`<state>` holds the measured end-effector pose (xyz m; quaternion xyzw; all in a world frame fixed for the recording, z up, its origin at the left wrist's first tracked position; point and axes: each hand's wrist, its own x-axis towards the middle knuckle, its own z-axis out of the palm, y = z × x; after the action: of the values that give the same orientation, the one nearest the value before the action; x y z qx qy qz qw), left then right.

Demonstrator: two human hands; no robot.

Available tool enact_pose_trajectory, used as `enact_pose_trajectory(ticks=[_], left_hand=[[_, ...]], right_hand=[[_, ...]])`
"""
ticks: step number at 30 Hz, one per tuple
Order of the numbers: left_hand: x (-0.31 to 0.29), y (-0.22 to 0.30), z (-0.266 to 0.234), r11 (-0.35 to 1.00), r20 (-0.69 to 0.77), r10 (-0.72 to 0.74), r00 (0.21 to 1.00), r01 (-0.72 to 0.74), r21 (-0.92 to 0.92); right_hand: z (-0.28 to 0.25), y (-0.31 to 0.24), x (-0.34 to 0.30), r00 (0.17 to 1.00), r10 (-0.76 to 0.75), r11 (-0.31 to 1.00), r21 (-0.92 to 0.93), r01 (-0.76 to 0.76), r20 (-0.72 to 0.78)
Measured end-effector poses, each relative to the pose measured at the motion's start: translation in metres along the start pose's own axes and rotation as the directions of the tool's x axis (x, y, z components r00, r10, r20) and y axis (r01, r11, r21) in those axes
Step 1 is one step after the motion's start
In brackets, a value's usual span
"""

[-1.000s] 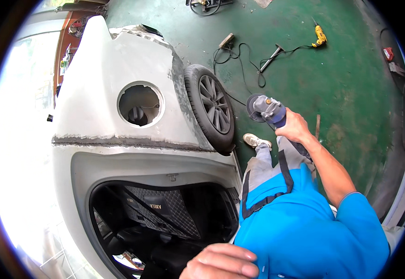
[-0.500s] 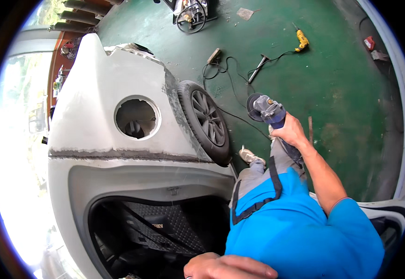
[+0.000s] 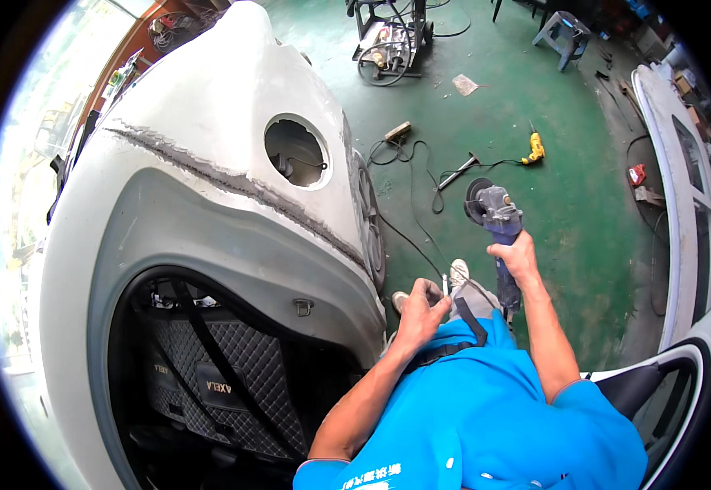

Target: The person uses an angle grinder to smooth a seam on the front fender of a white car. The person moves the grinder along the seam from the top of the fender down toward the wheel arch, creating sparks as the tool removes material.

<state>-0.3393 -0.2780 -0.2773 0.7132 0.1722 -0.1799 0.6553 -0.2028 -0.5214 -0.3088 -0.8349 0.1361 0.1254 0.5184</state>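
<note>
My right hand [image 3: 520, 255] is closed round the body of an angle grinder [image 3: 502, 211], held upright out in front of me with its disc at the upper left. In front of my waist, my left hand [image 3: 425, 309] is closed, with a cigarette [image 3: 445, 285] standing up between its fingers. Left of me stands the pale car body [image 3: 200, 216], with a rough, dark sanded seam [image 3: 245, 186] across its rear panel. Above that seam is a round opening [image 3: 294, 155], and below it a door opening shows quilted seat backs [image 3: 241, 376].
On the green floor lie a yellow drill [image 3: 534, 149], a hammer [image 3: 458, 171], a power strip [image 3: 398, 131] and loose cables [image 3: 408, 219]. A wheeled cart [image 3: 388, 49] and a grey-blue stool [image 3: 563, 39] stand farther off. A pale car panel [image 3: 674, 188] is at the right.
My left hand has come up from the lower edge to the front of my waist, now showing a cigarette. The view has shifted; the grinder remains in my right hand.
</note>
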Motion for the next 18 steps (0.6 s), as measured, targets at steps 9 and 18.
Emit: enact_pose_trajectory(ticks=[9, 18], left_hand=[[-0.002, -0.019, -0.021, 0.957, -0.002, 0.036, 0.999, -0.035, -0.288], [-0.091, 0.067, -0.082, 0.649, -0.347, 0.415, 0.841, -0.541, -0.535]], right_hand=[[0.027, -0.030, -0.030, 1.000, -0.021, 0.986, -0.163, 0.024, 0.022], [0.035, -0.054, -0.024, 0.976, -0.180, 0.955, -0.216, 0.203, 0.120]])
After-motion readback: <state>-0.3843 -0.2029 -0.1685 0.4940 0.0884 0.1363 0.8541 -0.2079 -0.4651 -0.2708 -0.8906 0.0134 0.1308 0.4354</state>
